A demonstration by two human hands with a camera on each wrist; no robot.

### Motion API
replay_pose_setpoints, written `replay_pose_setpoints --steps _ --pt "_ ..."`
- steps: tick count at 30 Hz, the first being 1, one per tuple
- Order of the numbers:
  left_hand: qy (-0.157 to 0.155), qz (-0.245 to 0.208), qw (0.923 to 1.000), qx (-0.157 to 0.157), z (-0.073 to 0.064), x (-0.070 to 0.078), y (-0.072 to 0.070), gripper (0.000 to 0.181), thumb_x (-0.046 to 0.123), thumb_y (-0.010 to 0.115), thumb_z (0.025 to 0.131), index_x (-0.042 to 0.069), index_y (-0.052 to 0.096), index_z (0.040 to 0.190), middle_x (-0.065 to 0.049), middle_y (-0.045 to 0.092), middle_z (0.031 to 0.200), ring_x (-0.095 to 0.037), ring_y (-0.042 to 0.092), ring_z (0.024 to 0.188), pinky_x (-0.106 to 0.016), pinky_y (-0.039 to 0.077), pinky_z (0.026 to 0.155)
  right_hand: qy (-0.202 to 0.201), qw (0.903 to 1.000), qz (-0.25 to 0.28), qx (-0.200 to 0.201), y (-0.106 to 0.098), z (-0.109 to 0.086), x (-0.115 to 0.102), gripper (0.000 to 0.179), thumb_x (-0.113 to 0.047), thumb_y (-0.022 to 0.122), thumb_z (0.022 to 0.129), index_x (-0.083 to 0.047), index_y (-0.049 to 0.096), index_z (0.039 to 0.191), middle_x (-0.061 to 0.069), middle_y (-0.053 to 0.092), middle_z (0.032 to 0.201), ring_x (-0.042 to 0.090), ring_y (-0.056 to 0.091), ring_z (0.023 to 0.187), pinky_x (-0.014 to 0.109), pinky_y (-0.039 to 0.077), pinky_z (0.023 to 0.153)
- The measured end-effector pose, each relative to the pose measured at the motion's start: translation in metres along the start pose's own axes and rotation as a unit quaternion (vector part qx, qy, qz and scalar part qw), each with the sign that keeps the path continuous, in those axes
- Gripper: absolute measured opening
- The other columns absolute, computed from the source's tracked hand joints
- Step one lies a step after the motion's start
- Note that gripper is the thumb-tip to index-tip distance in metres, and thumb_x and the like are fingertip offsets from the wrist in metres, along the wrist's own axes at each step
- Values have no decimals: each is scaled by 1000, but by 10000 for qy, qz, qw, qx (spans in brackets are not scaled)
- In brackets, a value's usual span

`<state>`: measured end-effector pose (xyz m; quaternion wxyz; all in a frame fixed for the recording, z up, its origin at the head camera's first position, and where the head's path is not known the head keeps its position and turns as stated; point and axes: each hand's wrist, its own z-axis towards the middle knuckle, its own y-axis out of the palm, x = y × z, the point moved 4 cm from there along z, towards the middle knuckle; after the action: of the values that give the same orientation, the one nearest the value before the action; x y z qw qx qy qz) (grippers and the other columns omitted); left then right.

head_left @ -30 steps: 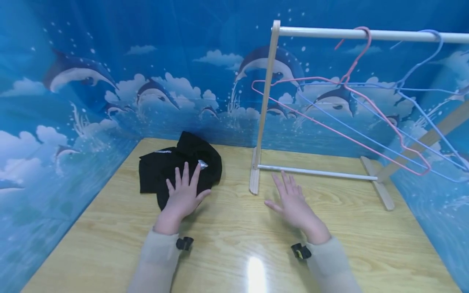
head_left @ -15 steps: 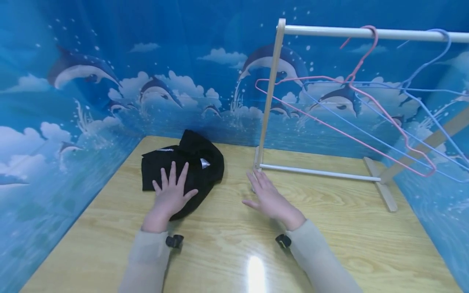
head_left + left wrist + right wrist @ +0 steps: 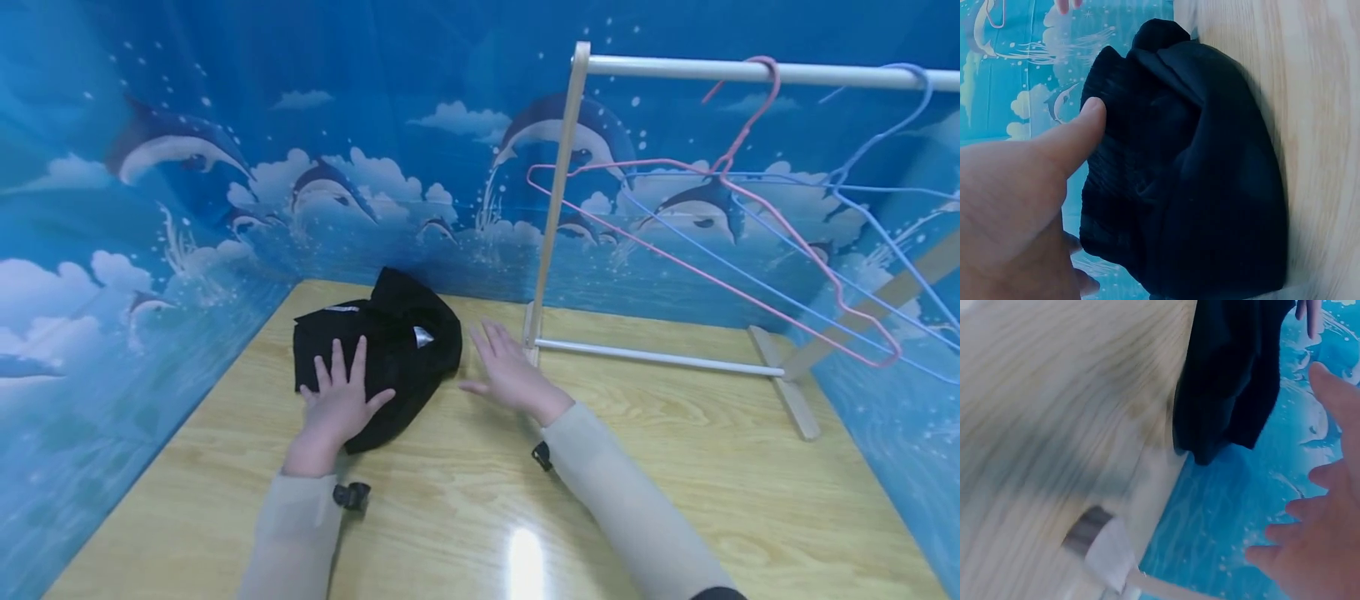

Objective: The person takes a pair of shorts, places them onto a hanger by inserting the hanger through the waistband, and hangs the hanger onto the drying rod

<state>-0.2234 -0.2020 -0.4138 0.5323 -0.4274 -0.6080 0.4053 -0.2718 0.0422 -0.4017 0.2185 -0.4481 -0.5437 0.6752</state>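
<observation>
A crumpled black garment [image 3: 408,383] lies at the back left of the wooden table, with a small silver patch on it. The left wrist view shows a gathered, elastic-looking edge on this garment [image 3: 1229,175]. Over its near left part is my left hand [image 3: 336,410], fingers spread; whether it touches the cloth I cannot tell. Just right of the garment, my right hand [image 3: 512,375] hovers with fingers extended and nothing in them. The right wrist view has the garment beyond that hand [image 3: 1329,531], apart from it.
To the right stands a clothes rack [image 3: 558,200] with wooden legs and white bars. A pink hanger [image 3: 813,250] and a blue hanger [image 3: 873,208] hang from its top bar. A blue dolphin-print curtain [image 3: 360,233] closes off the back and sides of the table [image 3: 442,517].
My right hand has moved left from in front of the rack toward the garment. My left hand has slid a little left and nearer. The view has turned slightly.
</observation>
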Motion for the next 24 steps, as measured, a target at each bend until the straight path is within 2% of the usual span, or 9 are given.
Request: replay_pose_setpoints --steps 7,10,16,19,24 --pt "-182 -91 9997 -158 1 -1 2 100 54 54 93 16 -16 154 -30 -19 156 -60 -7 139 -82 10 100 215 9990 296 -237 6 29 0 96 -48 62 91 -13 2 157 15 -4 163 34 0 150 45 5 123" --pt "-429 -363 9982 -207 2 -2 2 105 54 56 93 14 -20 152 -33 -21 154 -62 -3 138 -81 16 100 294 9982 406 -324 7 41 2 98 -49 62 90 -12 0 156 16 -3 163 33 1 150 44 5 123" --pt "-1000 -1014 9896 -218 1 -3 -2 113 50 60 92 3 -27 147 -38 -20 152 -63 6 136 -76 28 101 381 9962 696 -347 10 62 10 102 -51 65 88 -9 2 156 20 -1 162 36 3 150 46 7 123" --pt "-1065 -1059 9882 -296 0 -4 -1 115 50 60 92 -5 -26 146 -40 -17 151 -63 9 136 -71 27 106 387 9957 766 -352 14 67 16 106 -50 68 86 -9 0 156 20 -1 162 34 1 150 46 7 123" --pt "-1005 -976 9892 -436 1 -4 6 117 52 59 91 -16 -21 142 -45 -9 149 -63 18 134 -64 27 111 342 9949 828 -463 20 70 18 114 -46 75 81 -7 -1 155 19 -3 162 33 0 150 44 6 123"
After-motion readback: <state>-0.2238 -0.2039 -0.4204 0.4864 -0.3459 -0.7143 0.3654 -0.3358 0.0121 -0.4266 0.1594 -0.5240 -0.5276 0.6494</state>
